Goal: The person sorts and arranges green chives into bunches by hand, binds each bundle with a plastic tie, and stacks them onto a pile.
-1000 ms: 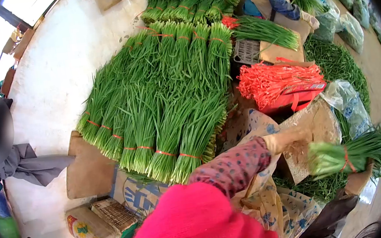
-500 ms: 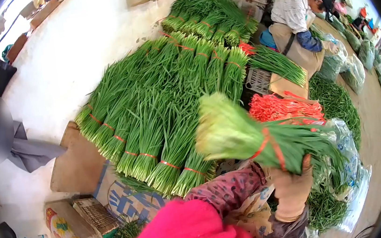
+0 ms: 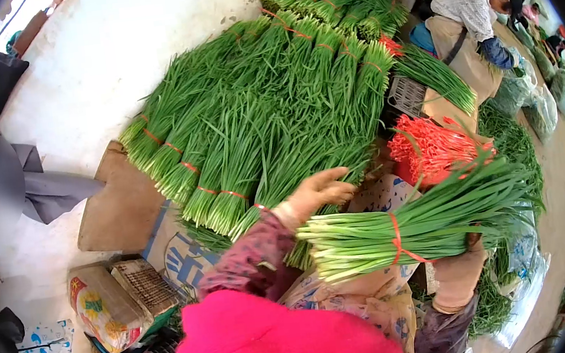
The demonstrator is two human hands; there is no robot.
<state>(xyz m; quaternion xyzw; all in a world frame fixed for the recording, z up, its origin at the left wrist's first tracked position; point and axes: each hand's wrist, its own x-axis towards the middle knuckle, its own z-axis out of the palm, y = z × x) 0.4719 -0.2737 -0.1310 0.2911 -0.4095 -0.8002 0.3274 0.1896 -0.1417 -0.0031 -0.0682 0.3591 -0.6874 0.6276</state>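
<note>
My right hand [image 3: 459, 275], in a tan glove, grips a bundle of garlic chives [image 3: 356, 243] from below, at its leafy part. The bundle lies nearly level across my lap area, with pale stem ends to the left and green leaves to the right. A red tie [image 3: 396, 237] goes round its middle. My left hand [image 3: 319, 194], also gloved, reaches over the near edge of the big pile of tied chive bundles [image 3: 261, 109]. Its fingers are stretched out and hold nothing; whether they touch the leaves I cannot tell.
A heap of red ties [image 3: 433, 149] sits beyond the held bundle, near a dark crate [image 3: 407, 94]. Loose greens [image 3: 513, 150] and clear plastic bags lie to the right. Another person [image 3: 470, 15] bends over bags at the back right. A printed sack [image 3: 102, 308] stands at lower left.
The held bundle has come down and turned from tilted to nearly level. My left hand, hidden before, now shows stretched out at the pile's edge. The view has shifted slightly.
</note>
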